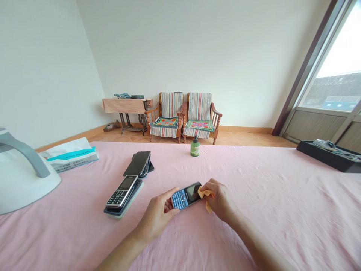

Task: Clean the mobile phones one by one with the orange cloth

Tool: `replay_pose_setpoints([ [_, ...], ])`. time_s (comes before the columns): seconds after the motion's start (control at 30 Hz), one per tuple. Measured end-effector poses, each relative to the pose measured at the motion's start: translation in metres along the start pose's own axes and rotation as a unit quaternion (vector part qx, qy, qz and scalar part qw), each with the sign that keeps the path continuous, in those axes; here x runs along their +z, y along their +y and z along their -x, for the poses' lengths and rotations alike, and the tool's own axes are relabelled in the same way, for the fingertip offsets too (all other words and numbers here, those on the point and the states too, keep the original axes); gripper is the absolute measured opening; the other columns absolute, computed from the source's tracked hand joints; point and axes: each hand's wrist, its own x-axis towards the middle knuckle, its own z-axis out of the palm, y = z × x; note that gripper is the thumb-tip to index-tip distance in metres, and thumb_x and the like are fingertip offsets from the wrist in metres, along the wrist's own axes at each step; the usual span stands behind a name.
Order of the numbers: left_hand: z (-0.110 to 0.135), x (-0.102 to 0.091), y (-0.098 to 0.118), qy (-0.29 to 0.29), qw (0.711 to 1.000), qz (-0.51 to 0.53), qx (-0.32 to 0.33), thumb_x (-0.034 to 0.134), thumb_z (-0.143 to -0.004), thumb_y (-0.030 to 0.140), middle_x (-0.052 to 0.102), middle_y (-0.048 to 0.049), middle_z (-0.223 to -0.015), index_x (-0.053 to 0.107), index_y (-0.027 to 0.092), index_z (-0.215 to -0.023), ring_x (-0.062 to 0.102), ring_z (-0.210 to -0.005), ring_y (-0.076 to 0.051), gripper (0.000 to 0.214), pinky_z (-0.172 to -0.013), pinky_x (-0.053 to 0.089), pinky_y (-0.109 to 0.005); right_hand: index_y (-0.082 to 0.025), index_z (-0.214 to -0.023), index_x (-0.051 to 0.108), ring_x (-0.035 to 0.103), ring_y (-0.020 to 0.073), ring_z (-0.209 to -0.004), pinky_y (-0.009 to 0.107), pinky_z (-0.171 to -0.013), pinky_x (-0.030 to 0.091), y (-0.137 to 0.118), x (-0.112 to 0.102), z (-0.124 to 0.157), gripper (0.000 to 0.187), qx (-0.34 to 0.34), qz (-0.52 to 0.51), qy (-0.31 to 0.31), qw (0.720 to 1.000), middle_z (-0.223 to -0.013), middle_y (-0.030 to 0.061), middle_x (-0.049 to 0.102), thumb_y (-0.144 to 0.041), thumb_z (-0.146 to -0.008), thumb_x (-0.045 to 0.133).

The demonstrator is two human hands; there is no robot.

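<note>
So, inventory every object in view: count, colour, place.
Blue keypad phone: 1, blue, centre
Crumpled cloth: 1, yellowish, phone's end
Keypad-topped phone stack: 1, black, left
Second phone stack: 1, dark, behind first
Small bottle: 1, green, beyond phone
Plastic jug: 1, white, left edge
Printed packet: 1, mostly white, behind jug
Open box: 1, black, right edge
Fabric cover: 1, pink, under phones
Wooden armchairs: 2, brown, background
Draped table with items atop: 1, peach, beside armchairs
Glazed panel: 1, greyish, far right
Left hand: 1, holding phone
Right hand: 1, holding cloth
</note>
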Motion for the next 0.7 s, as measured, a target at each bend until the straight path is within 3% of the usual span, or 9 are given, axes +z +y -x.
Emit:
replay_pose_setpoints([
  [0.13, 0.001, 0.001, 0.001, 0.004, 1.000, -0.012, -0.005, 0.058, -0.071, 0.011, 0.066, -0.0041, -0.107, 0.048, 0.021, -0.131, 0.061, -0.082, -0.019, 0.061, -0.071, 0.047, -0.026, -0.019, -0.063, 0.066, 0.056, 0.0121, -0.060, 0.020, -0.055, 0.038, 0.001, 0.001, 0.002, 0.027, 0.022, -0.002, -0.006, 1.000, -0.068, 0.0005, 0.061, 0.001, -0.058, 0.048],
  [0.4, 0.002, 0.001, 0.008, 0.006, 1.000, 0.016, 0.001, 0.057, -0.070, 0.010, 0.067, -0.0017, -0.087, 0.049, 0.017, -0.129, 0.061, -0.080, -0.019, 0.059, -0.069, 0.047, -0.025, -0.018, -0.067, 0.066, 0.058, 0.0125, -0.064, 0.021, -0.061, 0.039, -0.001, 0.011, -0.006, 0.027, 0.032, -0.007, 0.018, 0.999, -0.072, 0.0016, 0.062, -0.002, -0.063, 0.045],
  [0.6, 0.002, 0.004, 0.011, 0.024, 0.999, 0.010, -0.022, 0.057, -0.069, 0.010, 0.068, -0.0018, -0.091, 0.052, 0.018, -0.125, 0.060, -0.078, -0.018, 0.057, -0.065, 0.046, -0.024, -0.019, -0.065, 0.065, 0.056, 0.0142, -0.062, 0.023, -0.058, 0.038, 0.009, 0.008, -0.004, 0.021, 0.059, -0.002, 0.044, 0.997, -0.069, 0.0018, 0.061, -0.007, -0.063, 0.048],
  [0.7, 0.004, 0.006, 0.016, 0.032, 0.999, -0.011, -0.028, 0.059, -0.068, 0.011, 0.067, 0.0004, -0.083, 0.057, 0.018, -0.117, 0.058, -0.070, -0.016, 0.049, -0.060, 0.043, -0.022, -0.019, -0.065, 0.064, 0.056, 0.0148, -0.062, 0.024, -0.059, 0.038, 0.016, 0.008, -0.005, 0.017, 0.077, -0.009, 0.063, 0.995, -0.070, 0.0022, 0.061, -0.010, -0.064, 0.049],
])
